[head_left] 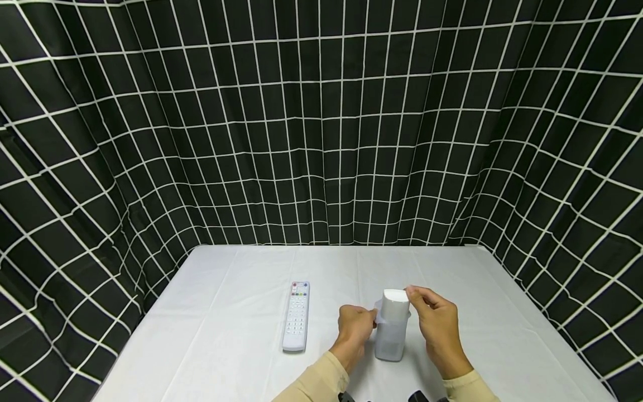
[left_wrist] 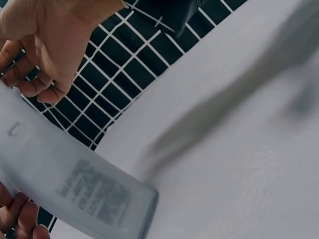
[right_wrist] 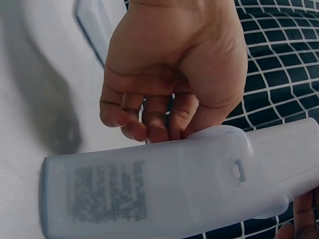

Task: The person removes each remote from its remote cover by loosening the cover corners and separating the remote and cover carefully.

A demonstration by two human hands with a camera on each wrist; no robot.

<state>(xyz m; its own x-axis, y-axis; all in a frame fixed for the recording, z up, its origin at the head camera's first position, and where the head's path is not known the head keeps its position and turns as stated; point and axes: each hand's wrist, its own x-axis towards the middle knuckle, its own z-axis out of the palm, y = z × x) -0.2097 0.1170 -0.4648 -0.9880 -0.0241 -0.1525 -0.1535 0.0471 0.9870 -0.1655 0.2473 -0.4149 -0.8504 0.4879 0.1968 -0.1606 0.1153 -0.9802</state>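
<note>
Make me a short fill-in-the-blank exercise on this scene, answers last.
1. In the head view, the frosted holder is to the ____ of the remote control.
2. The device sticking out of the holder, touched by the right hand, is coloured ____.
3. The hand nearer the remote control is the person's ____ one.
Answers: right; white; left.
</note>
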